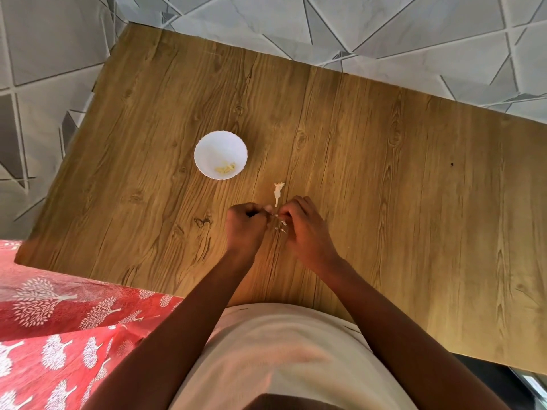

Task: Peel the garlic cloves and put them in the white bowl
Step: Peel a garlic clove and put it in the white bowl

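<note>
White bowl [220, 149], holding a few peeled cloves [225, 168], is set left of mid-table [384, 173], well apart from the hands; a clove [272, 214] is pinched between left hand [244, 224] and right hand [305, 229], both curled; a slip could send it off the near edge; skins [278, 190] lie just beyond.

clove [273, 215]: mostly hidden by fingers [285, 213] (both hands) | bowl contents [225, 168]: tiny

Evenly and warmly lit, brightest on the wooden surface [370, 149] at frame centre. Soft, faint shadows only. Slight motion blur on the fingers [268, 208]. Wide-angle bending of straight edges toward upper left and right. No harsh glare.
</note>
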Action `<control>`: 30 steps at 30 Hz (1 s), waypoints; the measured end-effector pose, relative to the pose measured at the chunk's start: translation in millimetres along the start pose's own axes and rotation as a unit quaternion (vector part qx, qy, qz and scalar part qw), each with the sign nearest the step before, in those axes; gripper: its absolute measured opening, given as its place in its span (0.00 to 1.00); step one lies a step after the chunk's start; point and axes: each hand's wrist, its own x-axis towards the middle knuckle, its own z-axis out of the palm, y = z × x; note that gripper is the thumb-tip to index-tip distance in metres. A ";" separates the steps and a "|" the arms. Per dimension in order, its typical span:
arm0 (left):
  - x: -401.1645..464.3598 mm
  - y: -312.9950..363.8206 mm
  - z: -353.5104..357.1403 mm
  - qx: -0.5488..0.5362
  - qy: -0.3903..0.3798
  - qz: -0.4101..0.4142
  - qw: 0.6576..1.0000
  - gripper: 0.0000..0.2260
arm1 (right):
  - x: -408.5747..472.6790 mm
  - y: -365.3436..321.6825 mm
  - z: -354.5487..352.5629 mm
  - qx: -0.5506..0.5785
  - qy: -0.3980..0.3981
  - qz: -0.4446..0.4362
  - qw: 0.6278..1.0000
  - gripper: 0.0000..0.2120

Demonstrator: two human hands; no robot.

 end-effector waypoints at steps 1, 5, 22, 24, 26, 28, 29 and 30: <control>0.1 -0.2 -1.2 0.016 -0.004 0.015 1.000 0.09 | 0.1 0.7 1.4 0.020 0.005 0.017 1.000 0.09; 1.2 -9.8 -5.8 0.141 -0.020 0.095 0.985 0.03 | -2.1 3.9 6.4 0.083 0.004 0.076 0.994 0.04; 3.4 -22.0 -11.3 0.055 -0.101 0.105 0.988 0.02 | -5.8 5.2 8.5 0.124 -0.025 0.083 0.988 0.03; 4.7 -23.2 -11.2 0.053 -0.104 0.102 0.988 0.02 | -5.9 7.9 7.8 0.081 -0.040 0.052 0.995 0.04; 3.9 -23.5 -10.3 0.063 -0.099 0.109 0.987 0.02 | -5.4 9.0 7.2 0.060 -0.053 0.051 0.996 0.06; 2.3 -22.7 -9.1 0.053 -0.095 0.111 0.988 0.02 | -3.6 8.0 7.2 0.076 -0.058 0.081 0.992 0.07; 1.4 -22.1 -8.9 0.047 -0.094 0.112 0.988 0.02 | -3.0 6.4 7.5 0.092 -0.061 0.100 0.989 0.08; 0.8 -21.1 -8.3 0.044 -0.093 0.116 0.988 0.02 | -2.7 4.9 8.1 0.120 -0.060 0.119 0.984 0.09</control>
